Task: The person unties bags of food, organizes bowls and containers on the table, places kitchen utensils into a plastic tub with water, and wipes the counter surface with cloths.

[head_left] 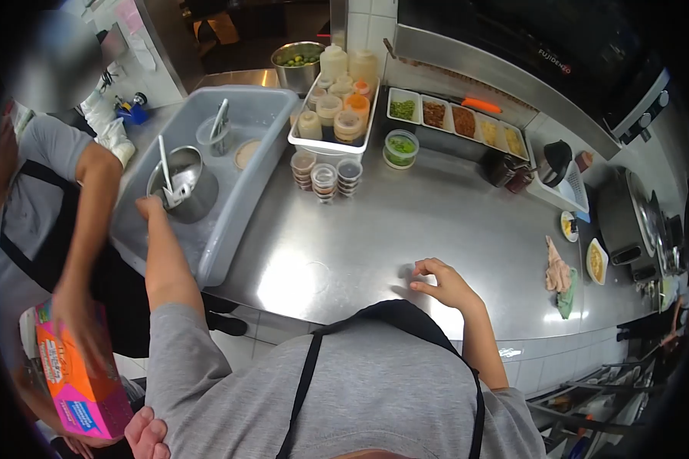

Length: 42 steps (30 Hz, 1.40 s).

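Note:
My left hand point(152, 206) reaches out to a steel pot point(196, 200) in a grey plastic tub point(233, 218), its fingers closed at the pot's near-left edge. A white-handled utensil point(163, 162) leans inside the pot. Behind it in the tub are a clear plastic container point(213, 139) with a utensil in it and a round pale lid or dish point(246, 154). Over the front of the steel counter point(360, 241) is my right hand point(445, 284), holding nothing, thumb and fingers apart.
At left a co-worker holds a pink and orange box point(84, 375); another hand point(146, 434) is by my left sleeve. Stacked sauce cups point(324, 182), a white bin of bottles point(334, 141), topping trays point(434, 115) and a green-filled tub point(400, 149) line the back. A cloth point(559, 271) lies right.

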Each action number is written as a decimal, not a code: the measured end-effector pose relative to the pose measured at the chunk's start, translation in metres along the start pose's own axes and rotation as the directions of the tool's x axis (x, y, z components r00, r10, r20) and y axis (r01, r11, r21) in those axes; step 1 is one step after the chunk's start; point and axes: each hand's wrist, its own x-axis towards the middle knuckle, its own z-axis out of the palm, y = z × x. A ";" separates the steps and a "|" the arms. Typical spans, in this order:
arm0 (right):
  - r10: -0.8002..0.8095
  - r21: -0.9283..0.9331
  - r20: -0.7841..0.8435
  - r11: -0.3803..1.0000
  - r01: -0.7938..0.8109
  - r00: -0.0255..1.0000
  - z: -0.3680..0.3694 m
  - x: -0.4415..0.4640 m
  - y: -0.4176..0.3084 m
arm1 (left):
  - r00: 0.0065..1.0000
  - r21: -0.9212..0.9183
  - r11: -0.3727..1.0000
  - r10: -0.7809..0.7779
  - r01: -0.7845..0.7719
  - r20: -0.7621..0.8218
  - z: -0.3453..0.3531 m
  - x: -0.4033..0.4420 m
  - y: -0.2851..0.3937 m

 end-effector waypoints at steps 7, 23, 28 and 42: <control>-0.062 0.002 0.031 0.998 0.062 0.998 -0.029 0.007 0.042 | 0.860 -0.116 0.887 0.390 -0.447 -0.329 -0.027 -0.081 0.133; -0.270 -0.349 -0.322 0.925 0.151 0.907 -0.101 0.211 0.058 | 0.195 -0.681 0.636 0.767 -0.363 0.612 -0.103 -0.583 0.103; -0.335 -0.658 -0.254 0.748 0.092 0.907 -0.092 0.236 0.061 | 0.190 -0.626 0.742 0.668 -0.238 0.720 -0.123 -0.567 0.078; -0.533 -0.208 -0.137 0.840 0.502 0.835 -0.053 0.074 0.081 | 0.394 -0.659 0.686 0.723 -0.307 0.568 -0.065 -0.586 0.078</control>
